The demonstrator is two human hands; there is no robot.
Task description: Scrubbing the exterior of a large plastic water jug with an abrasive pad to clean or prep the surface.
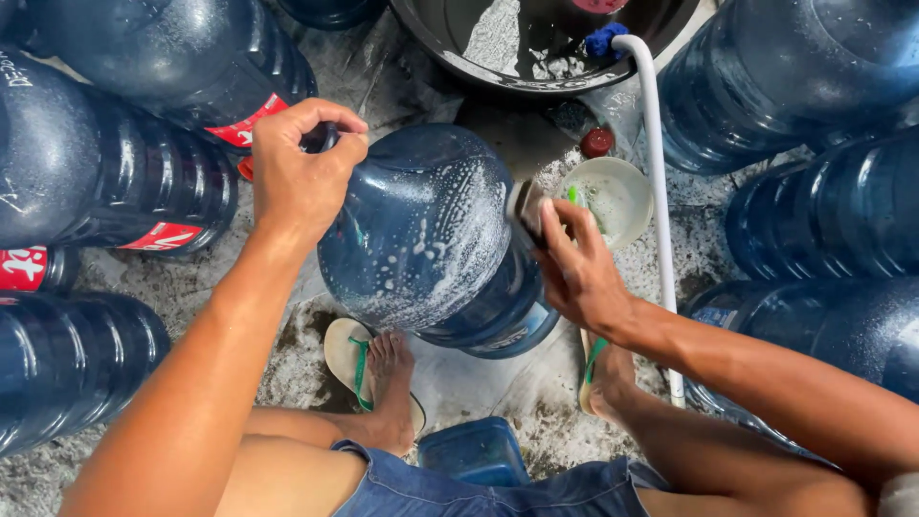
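Left hand (pixel 304 172) was clenched around the neck of the big blue water jug (pixel 426 239), which lay tilted on its side between the person's feet, its shoulder streaked with soap foam. That grip looked right for the scrubbing under way: holding at the neck steadies the jug and would let it be turned bit by bit, so each band of the wall meets the pad. Right hand (pixel 574 268) was closed on a dark scrub pad (pixel 527 206), pressed flat against the jug's right flank. Firm, overlapping strokes seemed the thing; wet plastic is slippery, so the neck hold should not loosen.

Ground was rough wet concrete (pixel 689 239), foam-flecked. Stacked jugs (pixel 105 172) lay at left. A dark basin (pixel 450 38) sat at top centre; a small pale bowl (pixel 617 196) and a white hose (pixel 656 163) lay beside the right hand. More jugs (pixel 823 201) crowded the right. Close quarters, likely outdoors.
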